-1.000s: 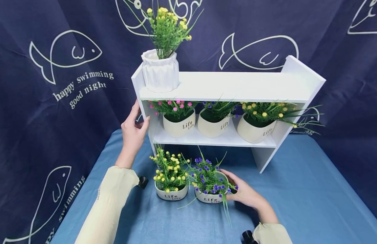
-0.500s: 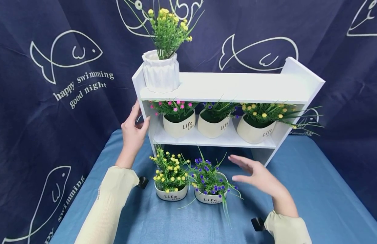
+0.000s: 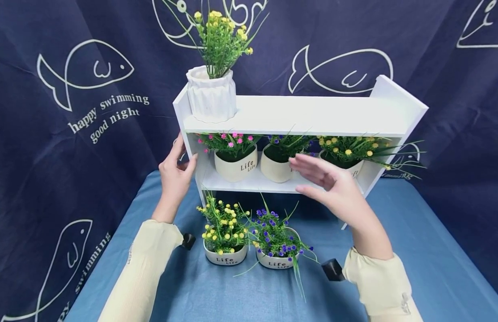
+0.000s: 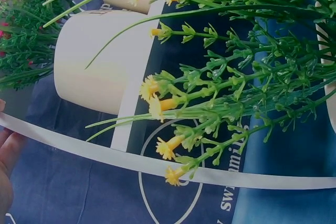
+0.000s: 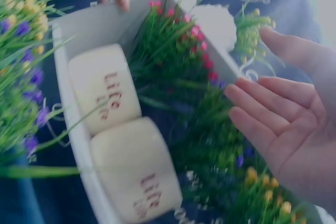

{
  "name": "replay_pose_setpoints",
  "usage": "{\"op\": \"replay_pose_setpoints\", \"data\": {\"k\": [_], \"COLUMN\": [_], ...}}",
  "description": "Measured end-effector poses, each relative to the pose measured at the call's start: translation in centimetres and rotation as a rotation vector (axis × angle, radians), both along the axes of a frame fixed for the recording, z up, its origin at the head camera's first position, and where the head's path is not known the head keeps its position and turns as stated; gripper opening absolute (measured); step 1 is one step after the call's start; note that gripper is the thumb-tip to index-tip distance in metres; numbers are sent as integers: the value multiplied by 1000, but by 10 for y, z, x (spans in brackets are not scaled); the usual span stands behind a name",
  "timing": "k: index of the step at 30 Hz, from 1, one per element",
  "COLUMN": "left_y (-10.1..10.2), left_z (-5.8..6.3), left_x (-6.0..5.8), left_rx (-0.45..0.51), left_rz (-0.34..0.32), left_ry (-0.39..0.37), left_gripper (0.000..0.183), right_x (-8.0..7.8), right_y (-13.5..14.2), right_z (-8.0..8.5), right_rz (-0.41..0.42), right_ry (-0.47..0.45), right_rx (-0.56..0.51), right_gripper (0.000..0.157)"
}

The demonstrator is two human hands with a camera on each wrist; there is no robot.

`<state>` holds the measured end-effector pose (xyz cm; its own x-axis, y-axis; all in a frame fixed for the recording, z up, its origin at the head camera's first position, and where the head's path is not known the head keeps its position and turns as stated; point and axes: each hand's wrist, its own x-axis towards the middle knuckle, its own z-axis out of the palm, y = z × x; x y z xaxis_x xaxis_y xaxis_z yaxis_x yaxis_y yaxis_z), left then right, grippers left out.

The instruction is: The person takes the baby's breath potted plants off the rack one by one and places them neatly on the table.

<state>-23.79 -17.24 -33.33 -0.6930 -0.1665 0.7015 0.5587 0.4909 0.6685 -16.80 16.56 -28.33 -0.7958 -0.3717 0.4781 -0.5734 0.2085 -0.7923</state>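
Observation:
In the head view, my left hand (image 3: 176,175) grips the left side panel of a white two-tier shelf (image 3: 309,112), thumb at the front edge and fingers behind. My right hand (image 3: 339,190) is raised in front of the shelf, fingers extended and holding nothing, partly covering the middle tier. On that tier stand cream pots: one with pink flowers (image 3: 236,166), one with purple flowers (image 3: 271,167) and one with yellow flowers (image 3: 348,154). A pot of yellow flowers (image 3: 226,256) and a pot of purple flowers (image 3: 274,260) sit side by side on the table before the shelf.
A white ribbed pot (image 3: 212,98) with tall yellow flowers stands on the shelf's top left. Blue cloth (image 3: 232,295) covers the table. Dark blue fabric (image 3: 265,67) with white fish drawings hangs behind. Long grass blades stick out past the shelf's right panel.
My right hand has let go of the front pot of purple flowers, drawn back to the right, then risen in front of the shelf. My left hand stays on the side panel.

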Motion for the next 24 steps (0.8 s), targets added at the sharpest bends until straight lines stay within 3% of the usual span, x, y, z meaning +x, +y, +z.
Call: {"op": "replay_pose_setpoints", "data": {"k": [12, 19, 24], "left_y": [0, 1, 0], "left_z": [2, 0, 0], "left_x": [1, 1, 1], "left_rx": [-1, 0, -1], "left_rz": [14, 14, 17], "left_ry": [5, 3, 3], "left_gripper": [63, 63, 62], "right_x": [-16, -30, -43], "right_y": [-38, -53, -67], "right_z": [44, 67, 76], "right_rz": [-25, -66, -88], "right_ry": [51, -27, -73], "right_rx": [-135, -141, -82], "right_gripper": [64, 64, 65]}}
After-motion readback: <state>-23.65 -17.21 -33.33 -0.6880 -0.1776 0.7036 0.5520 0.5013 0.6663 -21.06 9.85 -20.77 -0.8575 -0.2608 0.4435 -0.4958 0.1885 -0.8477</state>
